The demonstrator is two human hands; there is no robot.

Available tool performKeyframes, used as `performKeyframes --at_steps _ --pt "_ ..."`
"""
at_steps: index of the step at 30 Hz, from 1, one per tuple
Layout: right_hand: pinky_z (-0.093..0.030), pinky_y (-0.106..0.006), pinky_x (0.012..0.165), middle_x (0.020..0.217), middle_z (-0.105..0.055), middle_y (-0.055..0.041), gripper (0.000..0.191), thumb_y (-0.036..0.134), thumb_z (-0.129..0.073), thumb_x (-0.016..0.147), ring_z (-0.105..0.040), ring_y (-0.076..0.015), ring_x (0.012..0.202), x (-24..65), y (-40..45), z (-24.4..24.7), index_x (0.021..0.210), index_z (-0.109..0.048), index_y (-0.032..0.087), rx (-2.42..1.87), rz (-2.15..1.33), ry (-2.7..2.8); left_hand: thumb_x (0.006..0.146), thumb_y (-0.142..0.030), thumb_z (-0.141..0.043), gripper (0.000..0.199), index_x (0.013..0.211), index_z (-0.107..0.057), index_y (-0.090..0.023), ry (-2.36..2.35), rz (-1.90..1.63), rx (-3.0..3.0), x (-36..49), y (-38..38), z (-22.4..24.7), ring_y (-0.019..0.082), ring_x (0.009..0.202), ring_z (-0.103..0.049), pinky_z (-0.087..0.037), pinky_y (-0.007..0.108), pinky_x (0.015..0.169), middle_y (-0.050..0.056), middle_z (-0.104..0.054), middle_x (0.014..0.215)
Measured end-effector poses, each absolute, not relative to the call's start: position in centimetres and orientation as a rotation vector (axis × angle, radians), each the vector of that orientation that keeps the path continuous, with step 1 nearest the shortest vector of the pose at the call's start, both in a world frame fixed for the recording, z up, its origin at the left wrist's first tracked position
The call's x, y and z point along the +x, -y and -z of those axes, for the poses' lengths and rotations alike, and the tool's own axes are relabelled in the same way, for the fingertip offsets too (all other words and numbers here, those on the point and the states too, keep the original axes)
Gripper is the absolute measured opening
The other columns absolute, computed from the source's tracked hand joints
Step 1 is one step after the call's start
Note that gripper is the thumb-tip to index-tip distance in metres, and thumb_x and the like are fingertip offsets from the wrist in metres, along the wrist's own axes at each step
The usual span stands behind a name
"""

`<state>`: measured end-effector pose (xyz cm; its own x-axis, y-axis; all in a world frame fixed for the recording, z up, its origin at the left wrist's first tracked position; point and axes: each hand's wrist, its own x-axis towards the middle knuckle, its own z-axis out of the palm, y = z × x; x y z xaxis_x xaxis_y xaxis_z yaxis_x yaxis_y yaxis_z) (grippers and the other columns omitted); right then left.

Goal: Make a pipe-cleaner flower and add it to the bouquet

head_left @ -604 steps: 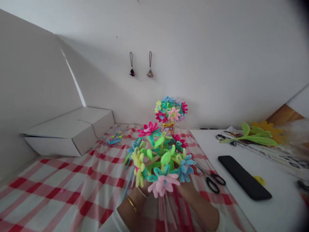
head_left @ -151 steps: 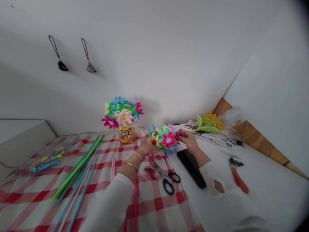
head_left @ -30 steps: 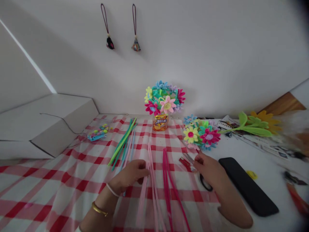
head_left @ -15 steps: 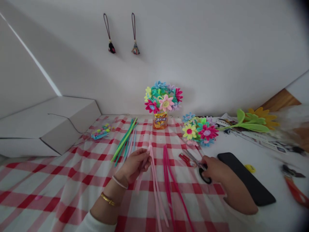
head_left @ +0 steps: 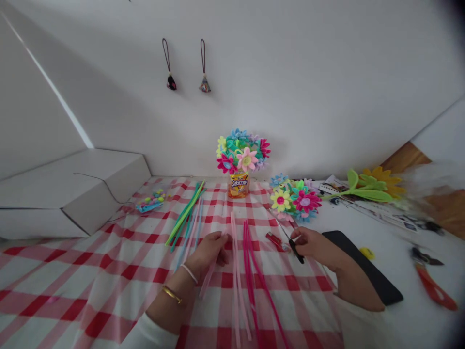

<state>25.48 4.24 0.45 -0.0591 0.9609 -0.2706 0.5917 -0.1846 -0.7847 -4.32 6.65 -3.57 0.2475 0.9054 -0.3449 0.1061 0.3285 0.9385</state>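
Checked tablecloth (head_left: 90, 291); right hand (head_left: 314, 245) hides scissors (head_left: 281, 231) handles.

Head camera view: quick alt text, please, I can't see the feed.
The left hand pinches a pink pipe cleaner while the right hand holds black-handled scissors above a red-and-white checked cloth. Pipe-cleaner flowers stand in an orange-labelled container behind.

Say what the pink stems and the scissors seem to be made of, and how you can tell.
The pink stems look like fuzzy, matte chenille, probably over wire. The scissors in the right hand show shiny, probably steel blades and a black, plastic-looking grip.
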Motion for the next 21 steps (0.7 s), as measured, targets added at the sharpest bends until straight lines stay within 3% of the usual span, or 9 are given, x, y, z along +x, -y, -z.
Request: performKeyframes --at_steps 3,6,7,13,18,21 --pt "-0.046 -0.027 0.064 0.083 -0.060 -0.0017 0.036 0.028 -0.072 0.062 -0.057 -0.0142 0.070 23.7 -3.9 -1.1 0.091 -0.055 0.018 -1.297 -1.459 1.404 0.074 -0.055 -0.051 0.045 0.091 -0.055 -0.013 -1.125 -0.798 1.095 -4.1 -6.6 3.3 0.008 0.034 -0.043 -0.026 0.021 0.036 -0.004 -0.053 0.050" --pt "-0.048 -0.030 0.068 0.074 -0.056 0.0011 0.033 0.033 -0.075 0.064 -0.052 -0.0101 0.062 20.7 -3.1 -1.1 0.087 -0.057 0.018 -0.923 -1.740 1.210 0.076 -0.054 -0.051 0.045 0.096 -0.055 -0.014 -1.032 -0.972 1.031 -4.2 -6.4 2.3 0.002 0.032 -0.033 -0.014 0.020 0.035 -0.003 -0.054 0.062" --pt "-0.048 -0.030 0.064 0.068 -0.053 0.0023 0.033 0.039 -0.072 0.067 -0.050 -0.0097 0.058 19.6 -2.8 -1.0 0.087 -0.058 0.018 -0.827 -1.797 1.174 0.078 -0.052 -0.050 0.042 0.097 -0.055 -0.015 -0.998 -1.030 1.014 -4.2 -6.3 2.0 0.002 0.033 -0.034 -0.014 0.020 0.036 -0.002 -0.055 0.067" --pt "-0.043 -0.026 0.058 0.076 -0.058 -0.0041 0.043 0.052 -0.058 0.079 -0.052 -0.0112 0.061 16.0 -0.9 0.1 0.102 -0.057 0.016 -0.509 -1.949 1.218 0.081 -0.041 -0.050 0.032 0.097 -0.057 -0.014 -0.882 -1.185 1.032 -4.0 -5.7 0.9 0.007 0.048 -0.050 -0.034 0.022 0.044 0.001 -0.057 0.079" --pt "-0.046 -0.031 0.063 0.082 -0.060 -0.0095 0.059 0.063 -0.053 0.075 -0.057 -0.0156 0.066 16.1 -0.4 0.2 0.106 -0.056 0.013 -0.449 -2.112 1.228 0.081 -0.034 -0.052 0.028 0.097 -0.059 -0.013 -0.815 -1.162 0.992 -4.1 -5.7 0.8 0.004 0.043 -0.041 -0.022 0.019 0.039 0.001 -0.057 0.077" --pt "-0.048 -0.033 0.063 0.082 -0.059 -0.0087 0.060 0.063 -0.055 0.073 -0.059 -0.0175 0.068 15.9 -0.2 0.6 0.105 -0.057 0.013 -0.445 -2.119 1.280 0.081 -0.031 -0.051 0.027 0.098 -0.059 -0.011 -0.765 -1.168 0.980 -4.1 -5.6 0.7 0.005 0.042 -0.039 -0.021 0.020 0.040 0.000 -0.055 0.068"
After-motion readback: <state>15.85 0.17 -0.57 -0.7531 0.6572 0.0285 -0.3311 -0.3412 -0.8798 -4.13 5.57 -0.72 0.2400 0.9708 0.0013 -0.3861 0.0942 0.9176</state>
